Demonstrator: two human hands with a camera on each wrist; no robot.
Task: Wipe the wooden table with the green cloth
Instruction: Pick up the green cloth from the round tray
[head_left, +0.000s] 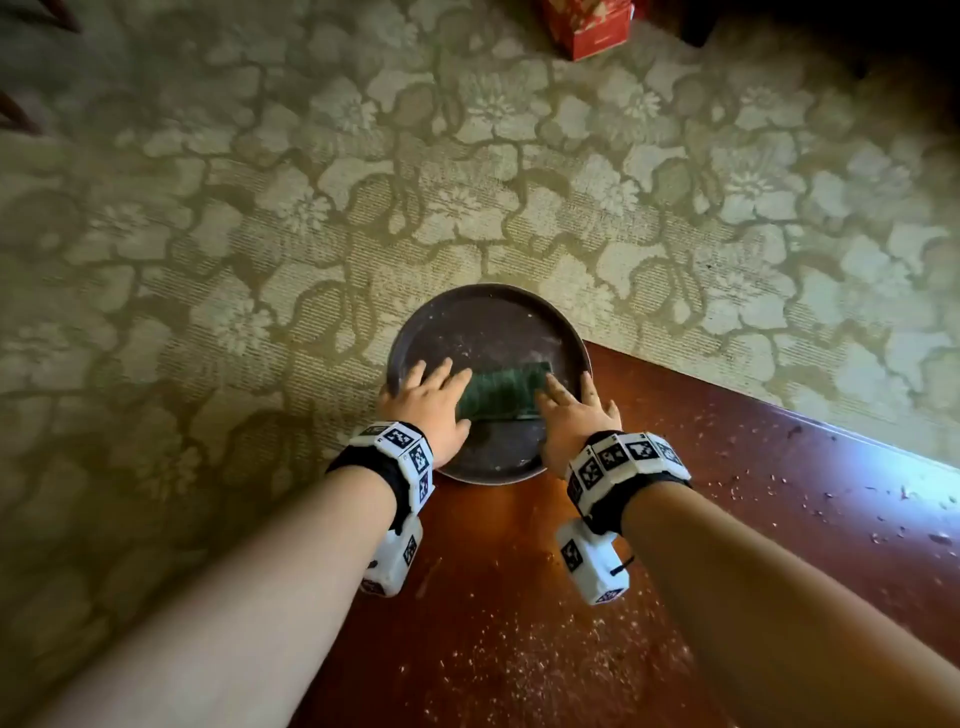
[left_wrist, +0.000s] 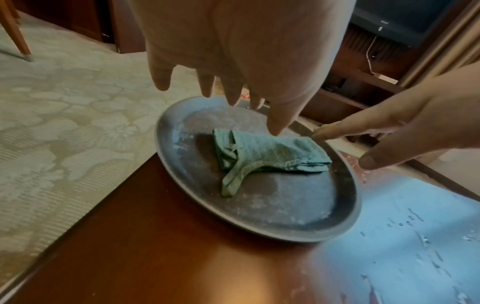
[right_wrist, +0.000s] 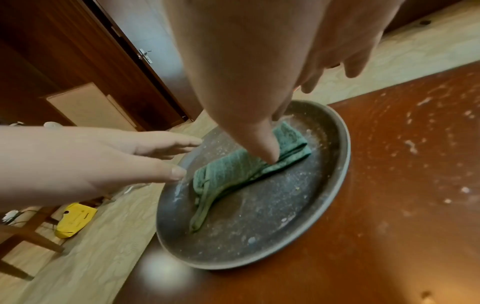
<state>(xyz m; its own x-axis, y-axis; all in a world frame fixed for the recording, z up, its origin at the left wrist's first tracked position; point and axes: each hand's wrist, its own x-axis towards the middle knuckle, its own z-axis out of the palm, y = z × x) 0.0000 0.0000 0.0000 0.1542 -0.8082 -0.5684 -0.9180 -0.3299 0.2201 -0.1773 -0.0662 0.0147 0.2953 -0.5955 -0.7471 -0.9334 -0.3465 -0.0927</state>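
Observation:
The green cloth (head_left: 501, 392) (left_wrist: 265, 156) (right_wrist: 233, 170) lies folded in a dark round plate (head_left: 483, 322) (left_wrist: 272, 205) (right_wrist: 259, 226). The plate stands at the corner of the wooden table (head_left: 519, 571), half over its edge. My left hand (head_left: 434, 387) (left_wrist: 246, 51) (right_wrist: 91, 160) hovers at the cloth's left end, fingers spread and straight, thumb tip close to the fabric. My right hand (head_left: 566, 400) (left_wrist: 415, 123) (right_wrist: 259, 61) reaches over the right end with its index fingertip at the cloth's corner. Neither hand grips the cloth.
Crumbs and specks are scattered over the table (head_left: 857, 509), thick on the right and near me. Floral carpet (head_left: 311, 182) lies beyond the table edges. A red box (head_left: 587, 26) stands far off, and a yellow object (right_wrist: 75, 220) lies on the floor.

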